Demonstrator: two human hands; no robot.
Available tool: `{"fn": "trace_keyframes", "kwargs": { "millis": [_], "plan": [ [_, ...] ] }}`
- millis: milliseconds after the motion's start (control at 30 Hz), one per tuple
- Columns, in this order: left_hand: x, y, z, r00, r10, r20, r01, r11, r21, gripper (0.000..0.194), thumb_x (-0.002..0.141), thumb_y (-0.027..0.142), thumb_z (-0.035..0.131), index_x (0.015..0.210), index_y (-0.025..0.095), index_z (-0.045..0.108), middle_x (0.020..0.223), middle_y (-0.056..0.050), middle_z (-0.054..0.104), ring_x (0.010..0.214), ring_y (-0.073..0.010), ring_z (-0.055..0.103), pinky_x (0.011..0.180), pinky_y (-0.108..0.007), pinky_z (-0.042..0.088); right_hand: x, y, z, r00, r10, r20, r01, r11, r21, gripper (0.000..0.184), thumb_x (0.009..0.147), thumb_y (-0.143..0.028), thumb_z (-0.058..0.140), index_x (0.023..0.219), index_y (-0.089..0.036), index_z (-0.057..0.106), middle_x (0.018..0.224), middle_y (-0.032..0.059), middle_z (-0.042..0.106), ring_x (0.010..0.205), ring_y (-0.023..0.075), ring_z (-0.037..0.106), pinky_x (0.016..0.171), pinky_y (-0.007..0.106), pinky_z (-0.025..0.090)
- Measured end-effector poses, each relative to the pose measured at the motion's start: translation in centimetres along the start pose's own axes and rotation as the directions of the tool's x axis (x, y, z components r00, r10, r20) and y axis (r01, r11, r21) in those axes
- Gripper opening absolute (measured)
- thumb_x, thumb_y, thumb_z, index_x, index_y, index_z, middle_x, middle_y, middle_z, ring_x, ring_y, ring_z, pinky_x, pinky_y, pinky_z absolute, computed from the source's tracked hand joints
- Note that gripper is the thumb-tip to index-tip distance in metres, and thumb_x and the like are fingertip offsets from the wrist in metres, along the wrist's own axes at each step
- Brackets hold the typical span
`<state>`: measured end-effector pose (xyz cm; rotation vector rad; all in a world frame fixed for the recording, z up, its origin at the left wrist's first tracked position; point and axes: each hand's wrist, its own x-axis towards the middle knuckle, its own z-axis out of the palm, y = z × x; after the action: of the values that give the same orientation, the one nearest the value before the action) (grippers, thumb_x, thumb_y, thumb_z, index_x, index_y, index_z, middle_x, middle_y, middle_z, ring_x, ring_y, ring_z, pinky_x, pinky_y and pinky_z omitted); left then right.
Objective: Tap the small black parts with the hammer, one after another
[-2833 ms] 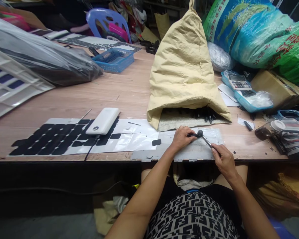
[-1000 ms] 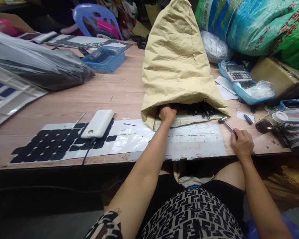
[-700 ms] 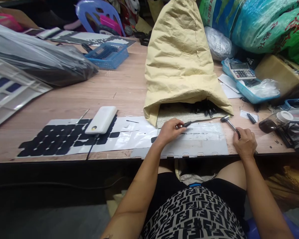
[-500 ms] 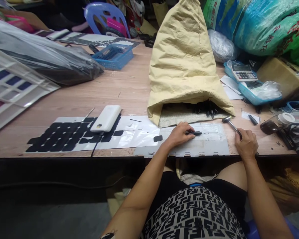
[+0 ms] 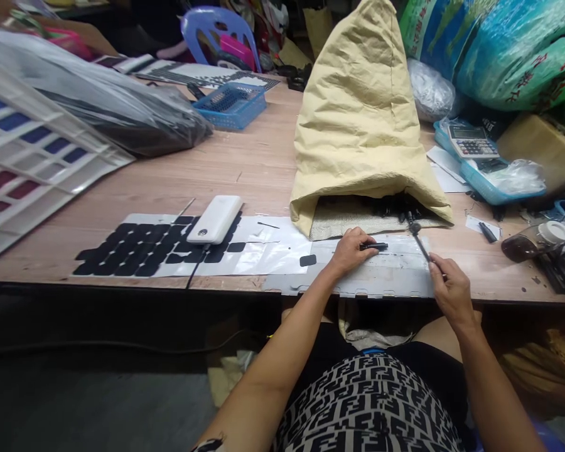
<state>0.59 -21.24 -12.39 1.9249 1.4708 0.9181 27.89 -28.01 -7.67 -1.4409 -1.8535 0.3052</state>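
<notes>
Top [image 5: 348,402]: pale beige, black block print of interlocking F shapes, repeated throughout. Shorts [image 5: 440,378]: black. Strip [image 5: 374,351] at waist: bright blue, small. Left hand [image 5: 351,251], right hand [image 5: 452,287]: bare.

1. You sit in what looks like a workshop.
2. You hold a hammer [image 5: 415,229] at a wood-grain bench [image 5: 254,157].
3. Around you crowd a sack [image 5: 362,125] of black parts [image 5: 398,206], a blue basket [image 5: 245,117] and a bulky wrapped bundle [image 5: 508,56].

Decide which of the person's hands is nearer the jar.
Right: the right hand, holding a hammer, is left of the jar; the left hand, holding a black piece, is farther left.
</notes>
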Motion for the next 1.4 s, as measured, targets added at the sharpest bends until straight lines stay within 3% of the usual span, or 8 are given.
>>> {"fn": "trace_keyframes", "kwargs": {
  "millis": [167,333,600,733,933,1133,1400],
  "plan": [
    [0.0,0.0,0.0,1.000,0.007,-0.005,-0.007,1.000,-0.007,0.017,0.082,0.024,0.080,0.099,0.023,0.079,0.090,-0.003,0.064,0.096,-0.0224,0.057,0.085,-0.036,0.047,-0.5,-2.3,1.7,0.994,-0.042,0.105,0.032,0.996,0.087,0.027,0.099,-0.034,0.056,0.116,-0.022,0.074,0.100,0.0068,0.075,0.094,0.0204,0.071,0.087,0.035,0.057],
    [0.0,0.0,0.0,1.000,0.008,-0.026,-0.008,0.999,-0.032,0.025,0.081,0.019,0.080,0.106,0.022,0.076,0.092,-0.003,0.066,0.095,-0.0221,0.057,0.086,-0.036,0.047,-0.2,-2.6,2.6,0.991,-0.100,0.091,0.095,0.993,0.063,0.027,0.100,-0.031,0.055,0.115,-0.020,0.074,0.098,0.0074,0.075,0.092,0.0204,0.071,0.086,0.035,0.057],
    [0.0,-0.3,0.3,0.998,0.029,-0.048,-0.031,0.999,-0.033,0.016,0.086,0.018,0.074,0.101,0.022,0.076,0.092,-0.004,0.063,0.096,-0.0221,0.055,0.090,-0.037,0.047,-0.1,-3.3,2.7,0.980,-0.188,0.061,0.184,0.980,0.070,0.026,0.100,-0.026,0.054,0.118,-0.021,0.073,0.101,0.0077,0.075,0.093,0.0193,0.071,0.086,0.034,0.058],
    [0.0,-0.3,0.3,0.998,0.025,-0.053,-0.027,0.999,-0.037,0.016,0.086,0.018,0.074,0.101,0.021,0.077,0.092,-0.004,0.062,0.096,-0.0218,0.054,0.089,-0.037,0.047,-0.1,-3.1,2.9,0.980,-0.191,0.056,0.189,0.981,0.044,0.027,0.101,-0.027,0.054,0.120,-0.022,0.072,0.101,0.0078,0.075,0.093,0.0195,0.071,0.087,0.034,0.058],
    [0.1,0.0,0.3,0.999,0.024,-0.047,-0.025,0.999,-0.033,0.016,0.086,0.015,0.073,0.100,0.022,0.078,0.088,-0.003,0.061,0.092,-0.0208,0.054,0.086,-0.035,0.047,-0.1,-2.5,3.4,0.973,-0.201,0.114,0.215,0.968,-0.131,0.029,0.101,-0.028,0.051,0.120,-0.023,0.073,0.095,0.0062,0.074,0.087,0.0195,0.070,0.081,0.032,0.057],
    [0.1,-0.1,0.3,0.999,0.014,-0.046,-0.015,1.000,-0.019,0.013,0.086,0.018,0.073,0.098,0.022,0.077,0.091,-0.003,0.062,0.096,-0.0217,0.055,0.088,-0.036,0.047,0.0,-2.4,2.5,0.980,-0.194,0.043,0.197,0.978,-0.067,0.028,0.100,-0.027,0.054,0.120,-0.023,0.073,0.099,0.0064,0.075,0.091,0.0192,0.071,0.085,0.032,0.057],
    [0.1,0.0,0.3,0.999,0.005,-0.039,-0.006,1.000,-0.018,0.013,0.087,0.020,0.071,0.099,0.022,0.076,0.093,-0.004,0.063,0.097,-0.0223,0.055,0.089,-0.038,0.048,0.1,-1.0,2.2,0.986,-0.154,0.067,0.161,0.980,-0.114,0.028,0.101,-0.031,0.054,0.118,-0.022,0.074,0.098,0.0059,0.075,0.090,0.0193,0.070,0.084,0.033,0.057]
  ]
}}
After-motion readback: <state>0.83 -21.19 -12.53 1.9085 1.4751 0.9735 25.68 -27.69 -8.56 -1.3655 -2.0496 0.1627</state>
